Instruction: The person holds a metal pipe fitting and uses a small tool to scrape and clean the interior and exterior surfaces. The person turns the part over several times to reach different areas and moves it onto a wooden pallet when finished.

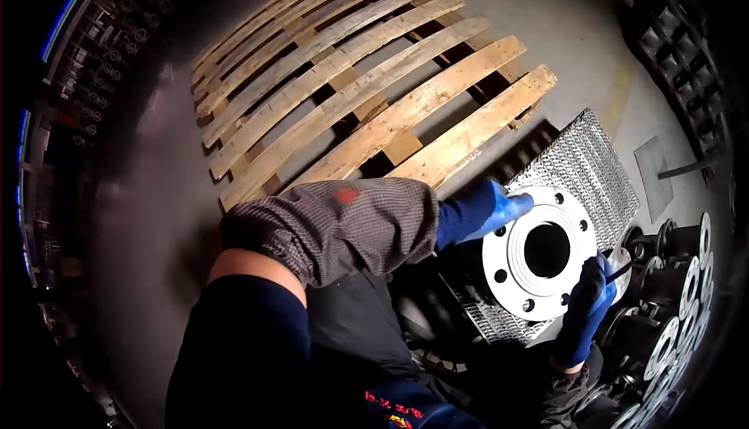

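A white round metal flange (512, 266) with a ring of bolt holes and a dark centre opening faces up in front of me. It sits over a silver, ridged-pattern board (601, 165). My left hand (499, 209), in a blue glove, grips the flange's upper left rim, with a finger over its face. At the lower right rim, my right hand (591, 292), also gloved, is closed around a thin dark-handled tool (620, 272). The tool's working end cannot be made out. Beside that hand lies a pale round piece (623, 267), partly hidden.
Beyond my left arm a slatted wooden pallet (374, 78) lies on the grey floor (562, 8). Several black flanged pipe pieces (659, 343) are stacked close at my right. A flat grey plate with a rod (654, 179) stands farther right. Dark racks (101, 78) line the left.
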A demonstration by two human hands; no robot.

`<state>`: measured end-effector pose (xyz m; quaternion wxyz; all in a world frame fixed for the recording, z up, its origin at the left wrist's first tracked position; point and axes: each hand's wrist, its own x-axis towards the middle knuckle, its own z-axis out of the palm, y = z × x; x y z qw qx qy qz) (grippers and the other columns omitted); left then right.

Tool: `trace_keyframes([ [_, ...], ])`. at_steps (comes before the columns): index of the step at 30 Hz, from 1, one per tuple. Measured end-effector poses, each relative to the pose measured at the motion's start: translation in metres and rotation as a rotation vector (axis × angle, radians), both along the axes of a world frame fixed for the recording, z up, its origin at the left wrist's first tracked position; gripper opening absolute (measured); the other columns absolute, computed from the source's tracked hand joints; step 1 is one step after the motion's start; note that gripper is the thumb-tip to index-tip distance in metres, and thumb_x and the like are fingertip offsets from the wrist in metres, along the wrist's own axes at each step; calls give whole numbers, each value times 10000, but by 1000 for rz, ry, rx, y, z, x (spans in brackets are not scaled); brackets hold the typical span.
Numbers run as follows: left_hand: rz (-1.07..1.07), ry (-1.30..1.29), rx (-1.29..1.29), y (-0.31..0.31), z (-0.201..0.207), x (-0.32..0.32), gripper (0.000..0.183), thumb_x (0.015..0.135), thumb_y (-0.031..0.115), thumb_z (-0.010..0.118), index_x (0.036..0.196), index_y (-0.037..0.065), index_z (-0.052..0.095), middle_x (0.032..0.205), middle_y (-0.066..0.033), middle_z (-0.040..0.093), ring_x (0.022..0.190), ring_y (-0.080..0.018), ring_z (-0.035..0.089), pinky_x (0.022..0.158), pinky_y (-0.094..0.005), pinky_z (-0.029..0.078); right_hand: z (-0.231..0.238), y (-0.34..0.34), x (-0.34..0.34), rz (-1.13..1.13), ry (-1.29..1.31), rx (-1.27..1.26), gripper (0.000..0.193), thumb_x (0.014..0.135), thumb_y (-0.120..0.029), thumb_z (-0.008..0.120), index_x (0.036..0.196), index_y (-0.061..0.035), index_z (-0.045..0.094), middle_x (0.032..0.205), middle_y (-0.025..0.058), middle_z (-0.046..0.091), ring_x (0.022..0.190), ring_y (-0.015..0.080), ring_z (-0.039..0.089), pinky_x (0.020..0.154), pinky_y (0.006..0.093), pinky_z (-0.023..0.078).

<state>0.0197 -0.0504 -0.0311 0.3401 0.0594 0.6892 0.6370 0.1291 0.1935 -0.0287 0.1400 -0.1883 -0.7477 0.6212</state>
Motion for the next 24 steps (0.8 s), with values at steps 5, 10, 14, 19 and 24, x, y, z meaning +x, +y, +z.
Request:
trace_keyframes([
  [5,247,-146,191,-48,8,-60,418,897,388,566,929,-23,634,812,-104,670,691,-99,618,595,-241,491,29,-66,-78,106,12,-115,226,883,-181,488,919,1,617,632,-57,495,489,25,378,450,199,286],
  [10,681,402,204,-141,-5,-87,275,895,288,590,915,17,628,645,1,580,499,-65,471,461,-199,394,20,-149,-185,364,70,-83,263,885,-146,507,1053,26,614,729,-1,577,561,62,485,512,197,379],
  [14,876,640,148,-193,-19,-143,247,898,270,590,929,32,649,679,27,573,524,-41,456,457,-204,373,-4,-199,-274,506,238,-179,268,892,-128,529,1092,31,609,819,17,610,675,71,538,603,206,436],
  [19,1074,649,47,-313,-116,-246,375,909,351,553,1044,11,633,853,-30,616,740,-99,519,673,-235,443,-51,-282,-365,562,449,163,273,856,-148,508,1073,-42,636,928,140,679,847,226,637,765,302,478],
  [24,1341,692,-152,-305,-136,-288,435,927,401,493,1058,5,617,870,-34,620,796,-131,524,725,-258,433,-35,-264,-381,641,357,360,299,847,-237,485,1024,-49,636,928,203,641,877,348,621,789,385,477],
])
